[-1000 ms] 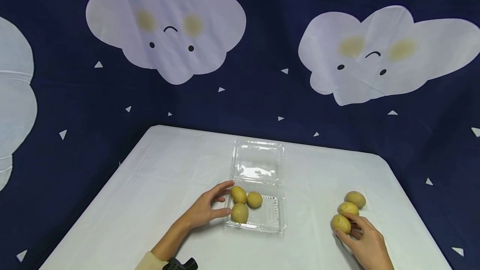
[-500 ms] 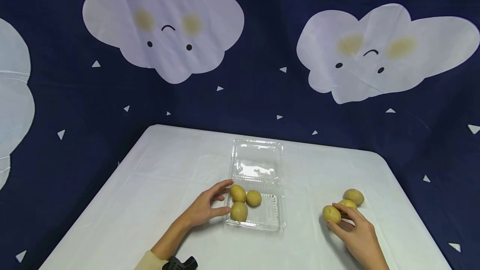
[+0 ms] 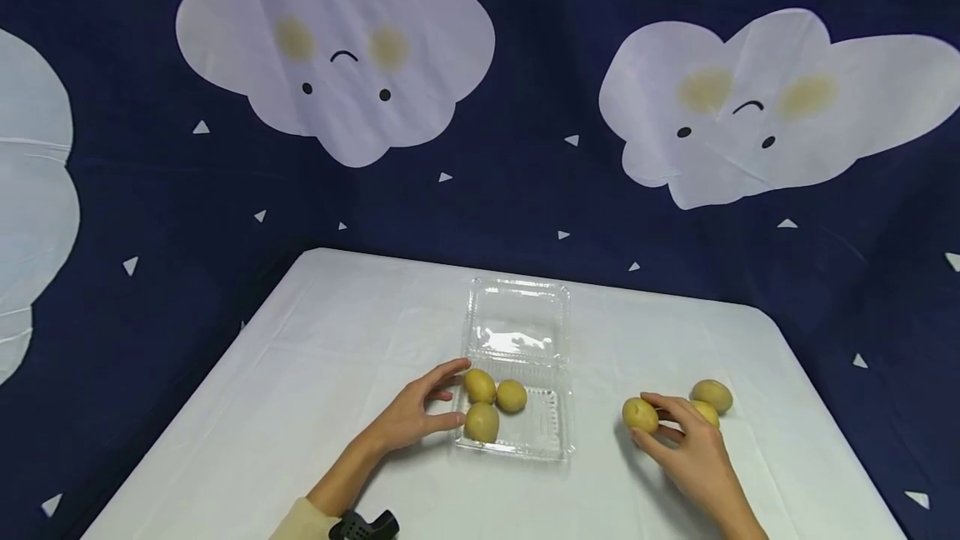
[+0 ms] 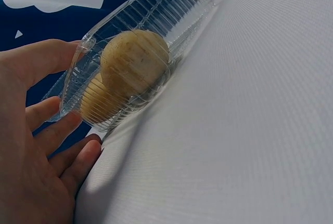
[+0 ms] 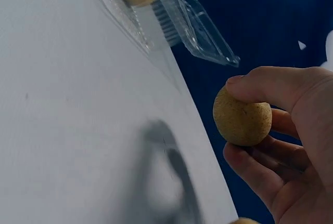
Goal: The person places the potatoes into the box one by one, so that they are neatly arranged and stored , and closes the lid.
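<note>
My right hand point(image 3: 691, 447) pinches a potato point(image 3: 640, 415) between thumb and fingers; its shadow falls on the white cloth below, and the right wrist view shows it held at the fingertips. Just behind that hand lie two more potatoes, one point(image 3: 712, 396) in full sight and one point(image 3: 707, 414) partly covered by the fingers. A clear plastic clamshell box point(image 3: 553, 432) sits mid-table with its lid point(image 3: 519, 319) folded back. Three potatoes point(image 3: 482, 422) rest in the left part of its base. My left hand point(image 3: 414, 415) touches the box's left side, fingers spread and loosely bent.
A white cloth covers the table point(image 3: 360, 323). Close behind its far edge hangs a dark blue curtain point(image 3: 525, 198) printed with clouds and triangles. A black band point(image 3: 364, 526) circles the left wrist below a beige sleeve point(image 3: 303, 521).
My right hand has lifted the nearest potato off the row and carried it left toward the box. My left hand, the box and its three potatoes stay in place.
</note>
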The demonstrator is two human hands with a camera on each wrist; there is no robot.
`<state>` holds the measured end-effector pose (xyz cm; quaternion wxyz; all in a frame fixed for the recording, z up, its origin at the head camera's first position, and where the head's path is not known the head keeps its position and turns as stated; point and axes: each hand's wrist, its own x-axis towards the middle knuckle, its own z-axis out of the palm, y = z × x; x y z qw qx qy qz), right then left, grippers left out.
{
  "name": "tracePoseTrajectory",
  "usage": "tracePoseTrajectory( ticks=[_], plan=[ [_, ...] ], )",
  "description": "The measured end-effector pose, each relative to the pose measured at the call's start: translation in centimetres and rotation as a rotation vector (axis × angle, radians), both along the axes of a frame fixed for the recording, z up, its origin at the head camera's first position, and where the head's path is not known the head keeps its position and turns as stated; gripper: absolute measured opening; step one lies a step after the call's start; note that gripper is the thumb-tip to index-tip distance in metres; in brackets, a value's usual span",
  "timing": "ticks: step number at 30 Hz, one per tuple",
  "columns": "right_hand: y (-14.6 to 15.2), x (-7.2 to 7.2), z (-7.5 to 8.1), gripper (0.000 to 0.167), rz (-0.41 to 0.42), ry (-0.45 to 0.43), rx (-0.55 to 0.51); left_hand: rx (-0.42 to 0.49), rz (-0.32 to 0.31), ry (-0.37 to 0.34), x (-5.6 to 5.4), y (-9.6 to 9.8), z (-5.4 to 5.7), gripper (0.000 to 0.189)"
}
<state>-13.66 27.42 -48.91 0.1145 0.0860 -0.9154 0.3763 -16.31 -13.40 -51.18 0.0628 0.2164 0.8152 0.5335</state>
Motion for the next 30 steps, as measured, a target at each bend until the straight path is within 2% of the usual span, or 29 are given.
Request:
tracePoseTrajectory(
  ticks=[6,10,20,30],
  plan=[
    [-1.0,-0.5,0.1,0.052,0.024,0.026,0.016,0.009,-0.023,0.012,0.0,0.1,-0.2,0.076],
    [-1.9,-1.0,0.3,0.052,0.062,0.035,-0.014,-0.004,-0.012,0.028,0.0,0.0,-0.6,0.076],
    [-4.9,-3.1,2.4,0.049,0.12,0.044,-0.053,-0.008,0.007,0.004,-0.2,0.1,-0.3,0.077],
    [-7.7,-3.7,2.5,0.047,0.206,0.03,-0.118,-0.019,0.018,-0.013,-0.3,0.2,-0.3,0.077]
  ],
)
